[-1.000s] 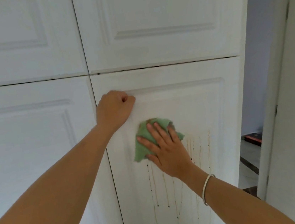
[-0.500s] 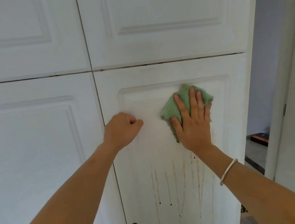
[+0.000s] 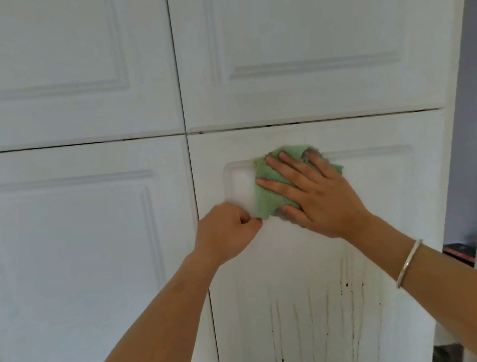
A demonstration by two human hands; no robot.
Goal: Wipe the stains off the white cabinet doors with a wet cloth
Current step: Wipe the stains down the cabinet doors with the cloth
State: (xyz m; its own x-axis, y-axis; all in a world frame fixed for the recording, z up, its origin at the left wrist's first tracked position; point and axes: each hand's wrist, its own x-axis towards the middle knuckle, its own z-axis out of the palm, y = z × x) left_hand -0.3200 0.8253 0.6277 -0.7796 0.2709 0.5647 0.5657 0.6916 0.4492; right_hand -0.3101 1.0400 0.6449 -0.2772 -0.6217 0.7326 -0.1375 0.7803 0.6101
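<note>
White cabinet doors (image 3: 302,22) across head view — brown drips (image 3: 322,315) low on lower right one. Green cloth (image 3: 268,192) pressed to its upper panel under right hand (image 3: 320,197), fingers flat; left hand (image 3: 226,236) fisted, empty, beside. Mid-wipe; next, probably down onto drips.

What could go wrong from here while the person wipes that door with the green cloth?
1. The cloth shows brown dirt along its top edge, so the right hand pressing it flat might smear that over clean paint.
2. The brown drip streaks lie well below the cloth on the same door and could be missed.
3. The left hand, a fist on the door, sits beside the cloth's corner and may block the stroke.
</note>
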